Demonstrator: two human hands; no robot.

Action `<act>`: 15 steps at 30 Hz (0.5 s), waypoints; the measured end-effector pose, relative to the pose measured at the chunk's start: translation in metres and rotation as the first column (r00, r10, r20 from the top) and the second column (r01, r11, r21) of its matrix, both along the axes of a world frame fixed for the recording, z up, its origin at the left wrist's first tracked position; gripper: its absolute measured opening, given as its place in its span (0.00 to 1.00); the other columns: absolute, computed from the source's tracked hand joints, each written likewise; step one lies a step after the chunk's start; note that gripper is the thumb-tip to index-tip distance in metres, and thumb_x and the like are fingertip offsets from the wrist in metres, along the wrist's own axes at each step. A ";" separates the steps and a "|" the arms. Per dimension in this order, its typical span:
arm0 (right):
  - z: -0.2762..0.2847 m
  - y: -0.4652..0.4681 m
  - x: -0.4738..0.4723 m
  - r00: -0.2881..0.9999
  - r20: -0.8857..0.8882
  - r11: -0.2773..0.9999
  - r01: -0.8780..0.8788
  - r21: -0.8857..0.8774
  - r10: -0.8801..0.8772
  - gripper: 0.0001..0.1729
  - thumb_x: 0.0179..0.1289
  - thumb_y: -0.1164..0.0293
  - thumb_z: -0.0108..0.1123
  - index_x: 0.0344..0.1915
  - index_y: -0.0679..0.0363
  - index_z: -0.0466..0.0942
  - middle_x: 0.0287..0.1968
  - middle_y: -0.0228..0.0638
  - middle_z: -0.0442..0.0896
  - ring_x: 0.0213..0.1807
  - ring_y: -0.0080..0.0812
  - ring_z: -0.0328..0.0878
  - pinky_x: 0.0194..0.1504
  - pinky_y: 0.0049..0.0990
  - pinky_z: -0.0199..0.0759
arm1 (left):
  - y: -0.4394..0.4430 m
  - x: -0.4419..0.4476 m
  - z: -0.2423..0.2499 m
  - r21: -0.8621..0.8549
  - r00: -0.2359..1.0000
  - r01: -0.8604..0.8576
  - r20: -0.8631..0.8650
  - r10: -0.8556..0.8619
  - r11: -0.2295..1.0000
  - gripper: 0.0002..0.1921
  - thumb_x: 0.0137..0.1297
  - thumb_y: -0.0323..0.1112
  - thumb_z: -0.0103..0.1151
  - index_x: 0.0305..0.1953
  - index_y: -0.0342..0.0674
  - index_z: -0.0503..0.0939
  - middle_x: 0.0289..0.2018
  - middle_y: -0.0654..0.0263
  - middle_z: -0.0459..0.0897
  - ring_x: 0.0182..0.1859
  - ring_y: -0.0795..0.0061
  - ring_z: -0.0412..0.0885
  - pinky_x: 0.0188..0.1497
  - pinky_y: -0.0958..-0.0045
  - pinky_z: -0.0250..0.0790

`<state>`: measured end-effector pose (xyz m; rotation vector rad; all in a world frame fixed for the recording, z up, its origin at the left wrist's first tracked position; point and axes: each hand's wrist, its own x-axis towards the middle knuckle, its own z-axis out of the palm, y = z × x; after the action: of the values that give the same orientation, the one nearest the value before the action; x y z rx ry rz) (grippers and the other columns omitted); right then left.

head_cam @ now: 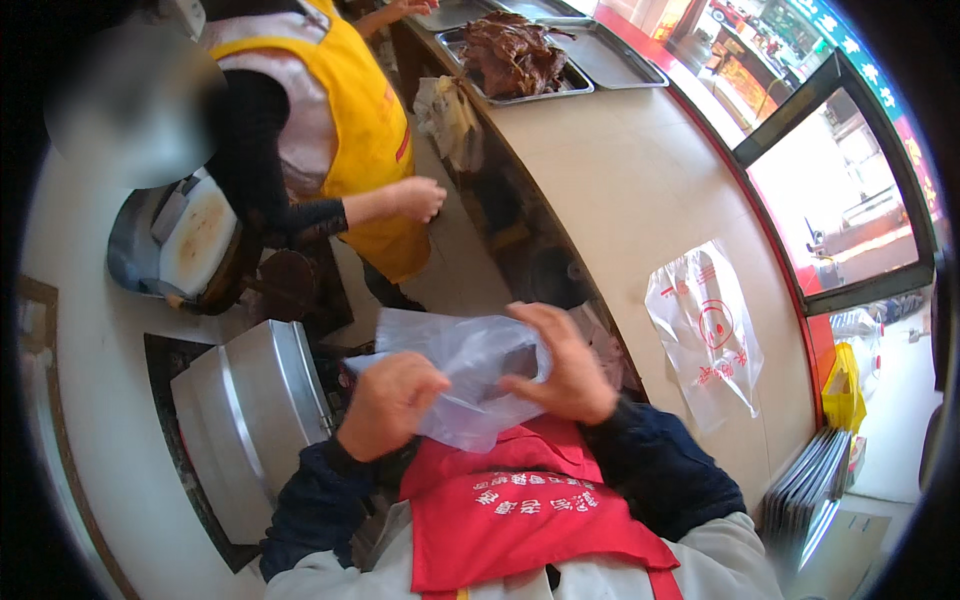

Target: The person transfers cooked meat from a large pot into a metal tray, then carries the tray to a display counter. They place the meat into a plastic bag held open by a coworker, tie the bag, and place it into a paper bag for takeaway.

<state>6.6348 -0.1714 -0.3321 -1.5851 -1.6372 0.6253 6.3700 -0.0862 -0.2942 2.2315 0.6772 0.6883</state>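
A clear, whitish plastic bag (pixel 457 337) is spread in front of my red apron (pixel 517 510). My left hand (pixel 394 405) is closed on the bag's left side, its fingers curled in. At the other side, my right hand (pixel 570 367) curves around the bag's edge, thumb and fingers spread apart with the film between them. Blur hides the exact fingertip contact. A dark patch shows through the film near my right thumb; what it is cannot be told. To the right, a printed plastic bag (pixel 705 330) lies flat on the counter (pixel 600 165).
A co-worker in a yellow apron (pixel 375 127) stands ahead on the left. Roasted poultry (pixel 517 56) fills a metal tray (pixel 581 86) beside another tray (pixel 607 56). A stainless-steel box (pixel 247 427) is at my left. Stacked trays (pixel 810 480) stand right, below the window frame (pixel 862 296).
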 end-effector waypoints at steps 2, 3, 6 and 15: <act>-0.026 0.017 -0.027 0.988 0.148 0.998 -0.059 0.035 0.053 0.26 0.55 0.77 0.63 0.56 0.60 0.74 0.58 0.46 0.73 0.61 0.47 0.72 0.59 0.37 0.70 | -0.009 0.010 0.006 0.023 0.982 0.191 -0.013 -0.191 0.981 0.03 0.63 0.28 0.63 0.33 0.37 0.80 0.30 0.57 0.81 0.35 0.56 0.80 0.38 0.63 0.73; -0.036 0.022 -0.028 0.980 0.191 0.998 -0.056 0.004 0.054 0.24 0.54 0.77 0.62 0.54 0.60 0.75 0.56 0.46 0.75 0.60 0.49 0.72 0.59 0.38 0.69 | -0.011 0.012 0.008 0.062 0.970 0.241 0.029 -0.243 0.969 0.04 0.63 0.28 0.63 0.32 0.37 0.79 0.30 0.58 0.80 0.34 0.57 0.80 0.37 0.63 0.72; -0.051 0.019 -0.008 0.949 0.185 0.967 0.256 0.017 -0.254 0.15 0.53 0.82 0.55 0.41 0.59 0.79 0.46 0.44 0.77 0.50 0.50 0.75 0.50 0.40 0.72 | -0.013 -0.009 0.010 0.065 0.952 0.300 -0.082 -0.295 0.952 0.05 0.63 0.29 0.62 0.30 0.37 0.79 0.30 0.59 0.79 0.33 0.58 0.79 0.36 0.61 0.70; 0.005 -0.034 0.019 0.969 -0.005 0.951 0.241 -0.193 -0.247 0.16 0.57 0.81 0.62 0.47 0.63 0.79 0.41 0.43 0.84 0.40 0.37 0.82 0.44 0.30 0.76 | -0.018 -0.048 -0.022 0.322 0.986 -0.124 -0.063 0.152 0.938 0.08 0.63 0.28 0.63 0.43 0.38 0.80 0.37 0.58 0.82 0.39 0.59 0.82 0.45 0.63 0.75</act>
<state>6.6541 -0.2056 -0.3267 -1.8731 -1.3628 0.6858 6.3218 -0.1041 -0.3159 2.5393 0.8218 0.8221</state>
